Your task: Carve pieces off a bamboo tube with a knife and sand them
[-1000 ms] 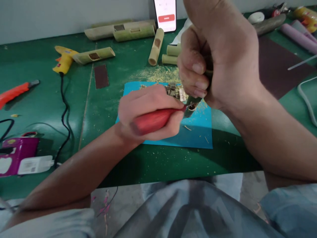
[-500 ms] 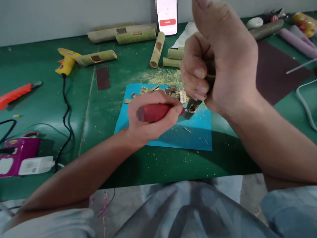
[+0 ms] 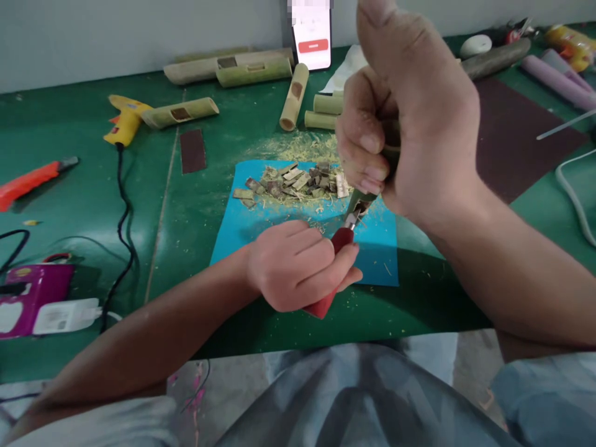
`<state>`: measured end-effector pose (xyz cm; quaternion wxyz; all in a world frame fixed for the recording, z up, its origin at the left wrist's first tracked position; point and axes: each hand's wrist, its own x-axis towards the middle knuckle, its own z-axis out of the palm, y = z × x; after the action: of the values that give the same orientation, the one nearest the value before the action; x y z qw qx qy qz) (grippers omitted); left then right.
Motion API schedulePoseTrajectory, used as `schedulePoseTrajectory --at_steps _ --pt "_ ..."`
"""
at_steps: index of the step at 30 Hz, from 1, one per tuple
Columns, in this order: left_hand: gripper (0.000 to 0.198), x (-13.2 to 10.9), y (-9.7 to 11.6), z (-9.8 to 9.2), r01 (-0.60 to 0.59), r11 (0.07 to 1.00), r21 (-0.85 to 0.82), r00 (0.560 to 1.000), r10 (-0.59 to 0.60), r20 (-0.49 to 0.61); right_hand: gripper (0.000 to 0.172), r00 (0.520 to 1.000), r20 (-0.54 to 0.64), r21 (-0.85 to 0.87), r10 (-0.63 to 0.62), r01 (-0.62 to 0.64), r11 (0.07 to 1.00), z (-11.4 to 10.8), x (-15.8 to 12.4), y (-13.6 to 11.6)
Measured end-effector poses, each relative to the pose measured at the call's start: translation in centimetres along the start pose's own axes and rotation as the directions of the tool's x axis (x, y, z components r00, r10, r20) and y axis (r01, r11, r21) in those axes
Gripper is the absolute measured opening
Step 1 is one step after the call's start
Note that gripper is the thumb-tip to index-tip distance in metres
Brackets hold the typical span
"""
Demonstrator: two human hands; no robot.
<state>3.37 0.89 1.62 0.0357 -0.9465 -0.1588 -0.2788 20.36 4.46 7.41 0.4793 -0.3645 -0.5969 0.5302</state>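
My left hand (image 3: 298, 267) is closed round the red handle of a carving tool (image 3: 343, 239). The tool's short metal blade points up and away, its tip at the opening cut in a bamboo tube (image 3: 357, 200). My right hand (image 3: 428, 118) grips that tube, thumb raised, and hides most of it. Below both hands lies a blue sheet (image 3: 372, 261). Bamboo chips and shavings (image 3: 298, 183) are heaped on the sheet's far half.
Cut bamboo tubes (image 3: 254, 71) lie at the back by a lit phone (image 3: 313, 37). To the left are a yellow glue gun (image 3: 123, 121), an orange utility knife (image 3: 30, 183), and a purple power strip (image 3: 51, 285). Dark sandpaper (image 3: 516, 136) lies right.
My left hand has dropped toward me and turned, so the red handle now slants down toward the table edge. The chip pile is uncovered. My right hand has barely moved.
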Motion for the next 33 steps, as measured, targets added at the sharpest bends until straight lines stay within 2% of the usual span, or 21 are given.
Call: schedulePoseTrajectory --at_steps 1,3,5,8,10,12,14,17,18,19,22,25,28,30,33 --pt "0.013 0.1 -0.1 -0.1 -0.098 0.993 0.059 0.994 0.100 -0.037 0.059 1.000 -0.004 0.007 0.002 -0.002 1.000 -0.1 0.0 0.0" --pt "0.011 0.1 -0.2 -0.3 -0.277 0.942 0.188 0.946 0.302 -0.120 0.059 0.999 0.013 0.026 0.029 -0.029 0.999 -0.1 0.0 -0.1" --pt "0.011 -0.2 -0.1 -0.7 -0.258 0.953 0.160 0.946 0.283 -0.156 0.061 0.999 0.005 0.050 0.051 -0.051 0.997 0.1 0.0 0.0" --pt "0.014 -0.7 0.4 -1.4 -0.021 1.000 0.008 0.977 0.022 -0.210 0.064 0.997 -0.070 0.081 0.024 -0.018 0.997 0.6 -0.1 0.0" --pt "0.017 -0.9 0.5 -1.7 0.036 0.999 -0.017 0.972 -0.039 -0.230 0.063 0.994 -0.110 0.076 0.020 -0.011 0.997 0.6 -0.1 -0.1" --pt "0.018 -0.8 0.3 -1.6 -0.082 0.996 0.028 0.974 0.086 -0.212 0.057 0.994 -0.095 0.041 0.046 -0.042 0.998 0.4 -0.2 -0.2" --pt "0.022 -0.6 0.0 -1.3 -0.227 0.970 0.086 0.953 0.239 -0.185 0.051 0.994 -0.095 0.001 0.056 -0.057 0.998 0.1 -0.2 -0.2" --pt "0.023 -0.4 -0.5 -0.7 -0.272 0.952 0.144 0.944 0.293 -0.155 0.046 0.983 -0.181 -0.004 -0.012 0.011 1.000 0.0 0.1 0.1" --pt "0.022 -0.5 -0.6 -0.5 -0.258 0.954 0.155 0.946 0.282 -0.161 0.044 0.978 -0.205 0.008 -0.042 0.044 0.999 0.1 0.2 0.3" --pt "0.021 -0.6 -0.7 -0.3 -0.233 0.959 0.161 0.951 0.260 -0.168 0.042 0.956 -0.283 0.038 -0.084 0.099 0.994 0.2 0.4 0.5" --pt "0.023 -0.9 -1.0 0.5 -0.121 0.977 0.176 0.967 0.156 -0.201 0.028 0.922 -0.357 0.043 -0.147 0.173 0.984 0.5 0.7 1.1" --pt "0.027 -1.2 -1.2 1.2 -0.001 0.989 0.150 0.978 0.032 -0.206 0.017 0.903 -0.381 -0.037 -0.197 0.198 0.979 0.7 0.4 1.1" --pt "0.032 -1.2 -1.2 1.4 0.082 0.991 0.102 0.985 -0.065 -0.158 0.018 0.874 -0.379 -0.117 -0.303 0.280 0.953 0.7 -0.1 0.9" --pt "0.038 -1.1 -1.2 1.1 0.116 0.992 0.056 0.988 -0.110 -0.107 0.019 0.876 -0.368 -0.116 -0.311 0.289 0.950 0.6 -0.2 1.0" --pt "0.042 -0.9 -1.2 0.3 0.144 0.988 -0.049 0.989 -0.145 -0.035 0.019 0.913 -0.310 -0.021 -0.265 0.272 0.962 0.5 0.0 1.5"
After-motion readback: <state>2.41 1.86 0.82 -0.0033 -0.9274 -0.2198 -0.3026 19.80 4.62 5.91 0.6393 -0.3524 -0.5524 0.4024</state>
